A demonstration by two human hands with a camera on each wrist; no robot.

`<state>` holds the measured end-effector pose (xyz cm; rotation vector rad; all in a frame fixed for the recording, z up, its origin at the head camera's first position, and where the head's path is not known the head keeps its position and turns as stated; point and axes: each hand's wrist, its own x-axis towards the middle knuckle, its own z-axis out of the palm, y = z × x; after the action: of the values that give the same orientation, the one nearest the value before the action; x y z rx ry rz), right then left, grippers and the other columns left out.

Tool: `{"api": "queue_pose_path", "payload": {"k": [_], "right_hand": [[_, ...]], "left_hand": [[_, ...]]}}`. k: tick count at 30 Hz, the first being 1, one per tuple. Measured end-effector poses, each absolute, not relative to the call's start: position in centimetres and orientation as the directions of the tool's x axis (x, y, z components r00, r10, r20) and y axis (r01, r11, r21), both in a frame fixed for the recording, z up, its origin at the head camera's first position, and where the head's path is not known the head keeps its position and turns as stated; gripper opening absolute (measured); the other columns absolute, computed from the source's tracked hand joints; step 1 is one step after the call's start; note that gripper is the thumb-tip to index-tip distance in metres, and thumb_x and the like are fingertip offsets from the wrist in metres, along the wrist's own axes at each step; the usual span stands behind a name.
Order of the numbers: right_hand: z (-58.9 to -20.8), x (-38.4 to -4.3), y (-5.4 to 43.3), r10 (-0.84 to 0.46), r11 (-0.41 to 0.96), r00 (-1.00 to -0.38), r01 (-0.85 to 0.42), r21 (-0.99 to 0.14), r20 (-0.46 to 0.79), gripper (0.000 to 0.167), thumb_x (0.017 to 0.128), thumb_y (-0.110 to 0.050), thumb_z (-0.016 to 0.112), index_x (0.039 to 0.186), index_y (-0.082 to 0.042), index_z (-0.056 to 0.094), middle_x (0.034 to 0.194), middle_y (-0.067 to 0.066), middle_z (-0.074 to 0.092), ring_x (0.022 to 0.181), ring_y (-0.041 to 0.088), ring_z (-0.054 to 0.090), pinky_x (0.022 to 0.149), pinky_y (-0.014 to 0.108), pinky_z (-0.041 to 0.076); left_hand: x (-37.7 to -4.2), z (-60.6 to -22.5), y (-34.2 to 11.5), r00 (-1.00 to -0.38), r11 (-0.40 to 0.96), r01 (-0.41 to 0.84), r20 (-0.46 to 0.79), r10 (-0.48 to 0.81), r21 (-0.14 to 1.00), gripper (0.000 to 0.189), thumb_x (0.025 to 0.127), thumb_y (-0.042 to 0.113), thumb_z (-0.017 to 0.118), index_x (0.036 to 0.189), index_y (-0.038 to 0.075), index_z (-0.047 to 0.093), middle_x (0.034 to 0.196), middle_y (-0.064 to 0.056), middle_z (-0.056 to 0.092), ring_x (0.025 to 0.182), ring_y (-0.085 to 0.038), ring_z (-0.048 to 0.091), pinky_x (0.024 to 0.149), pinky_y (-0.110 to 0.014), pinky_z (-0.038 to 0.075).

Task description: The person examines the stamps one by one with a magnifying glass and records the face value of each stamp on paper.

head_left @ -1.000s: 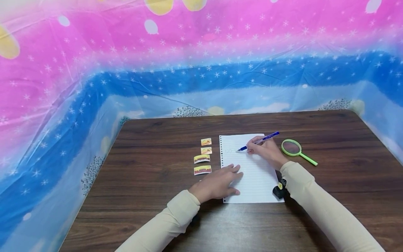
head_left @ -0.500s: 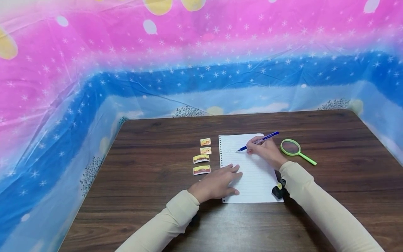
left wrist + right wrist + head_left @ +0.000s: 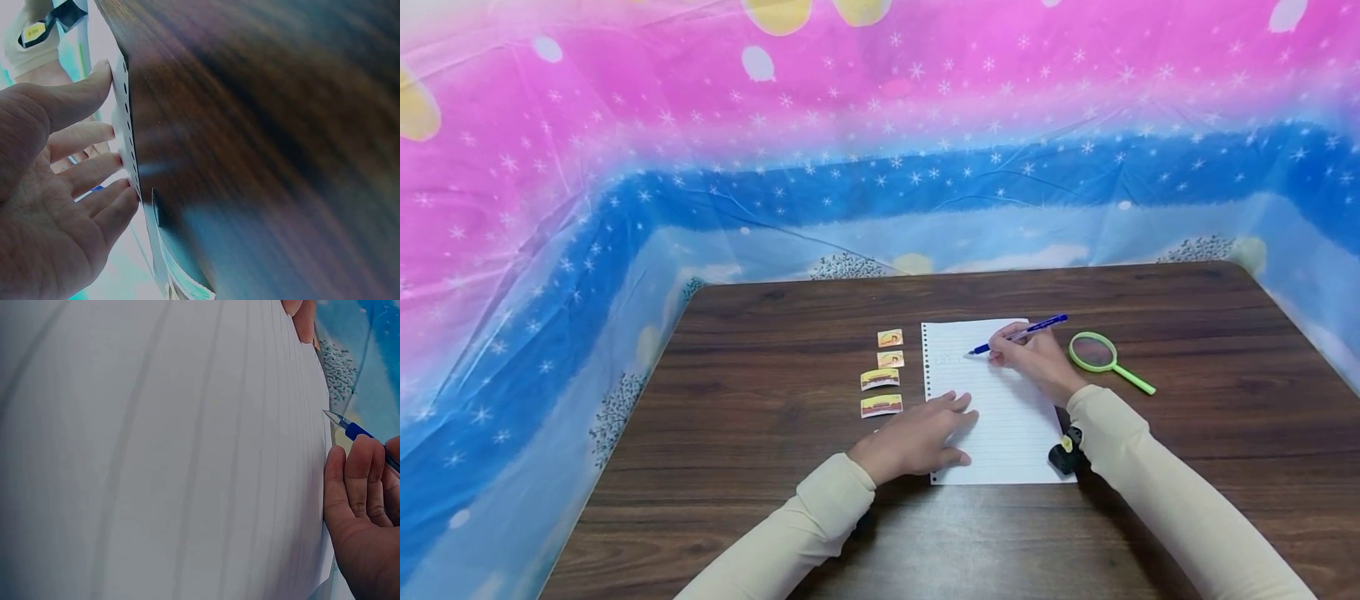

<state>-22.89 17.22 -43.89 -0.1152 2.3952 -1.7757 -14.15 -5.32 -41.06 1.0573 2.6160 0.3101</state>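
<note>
A lined sheet of paper with punched holes down its left edge lies on the table. My right hand pinches a blue pen, its tip at the upper part of the sheet beside faint handwriting. The right wrist view also has this hand with the pen slanting out of its fingers. On the lower left of the sheet rests my left hand, fingers spread and holding nothing. In the left wrist view the fingertips of that hand touch the paper near its holes.
Left of the sheet several small picture cards lie in a column, the lowest partly hidden by my left hand. A green magnifying glass lies to the right on the brown table. A patterned cloth hangs behind.
The pen tip has shifted slightly up and right, and the faint writing at the upper left of the sheet has grown. My left hand stays in place.
</note>
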Motion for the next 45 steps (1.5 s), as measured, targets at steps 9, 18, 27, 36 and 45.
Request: {"api": "queue_pose_path", "payload": {"k": [9,18,27,36,45], "right_hand": [[-43.96,-22.89,17.09,-0.122,0.266,-0.988,0.064,-0.962,-0.1,0.023,0.1,-0.017,0.061,0.112,0.003,0.06,0.098,0.018,0.069,0.089,0.02,0.07,0.085,0.03,0.058],[-44.02,-22.84,17.17,-0.125,0.26,-0.986,0.075,-0.963,-0.111,0.021,0.099,-0.015,0.06,0.11,0.003,0.06,0.095,0.014,0.068,0.088,0.018,0.069,0.085,0.029,0.058],[-43.95,-22.84,17.13,-0.132,0.283,-0.986,0.062,-0.957,-0.103,0.023,0.099,-0.018,0.062,0.109,0.004,0.063,0.091,0.012,0.07,0.086,0.019,0.07,0.087,0.031,0.056],[-43.88,-22.8,17.14,-0.162,0.292,-0.982,0.049,-0.955,-0.1,0.026,0.099,-0.02,0.063,0.109,0.004,0.064,0.093,0.014,0.07,0.089,0.02,0.07,0.094,0.037,0.053],[-44.0,-22.98,16.95,-0.139,0.264,-0.984,0.068,-0.962,-0.108,0.02,0.098,-0.015,0.059,0.107,0.003,0.059,0.093,0.014,0.065,0.087,0.021,0.068,0.083,0.027,0.057]], "left_hand": [[-14.13,-41.1,-5.25,-0.682,0.701,0.65,-0.183,0.709,0.293,0.06,0.096,0.033,0.071,0.148,0.009,0.053,0.158,-0.013,0.04,0.148,-0.028,0.033,0.117,-0.035,0.032],[-14.17,-41.2,-5.28,-0.683,0.701,0.652,-0.179,0.708,0.288,0.059,0.097,0.034,0.071,0.148,0.009,0.053,0.158,-0.012,0.04,0.148,-0.027,0.033,0.117,-0.035,0.033],[-14.15,-41.12,-5.26,-0.682,0.701,0.653,-0.181,0.708,0.286,0.06,0.097,0.034,0.071,0.148,0.009,0.053,0.158,-0.013,0.04,0.148,-0.028,0.033,0.117,-0.035,0.033],[-14.12,-41.16,-5.3,-0.683,0.703,0.65,-0.184,0.707,0.287,0.06,0.097,0.034,0.071,0.148,0.009,0.052,0.159,-0.013,0.039,0.149,-0.028,0.032,0.117,-0.035,0.032],[-14.01,-41.04,-5.35,-0.679,0.699,0.655,-0.184,0.711,0.286,0.06,0.097,0.034,0.07,0.149,0.009,0.052,0.159,-0.014,0.038,0.149,-0.029,0.032,0.118,-0.035,0.031]]}}
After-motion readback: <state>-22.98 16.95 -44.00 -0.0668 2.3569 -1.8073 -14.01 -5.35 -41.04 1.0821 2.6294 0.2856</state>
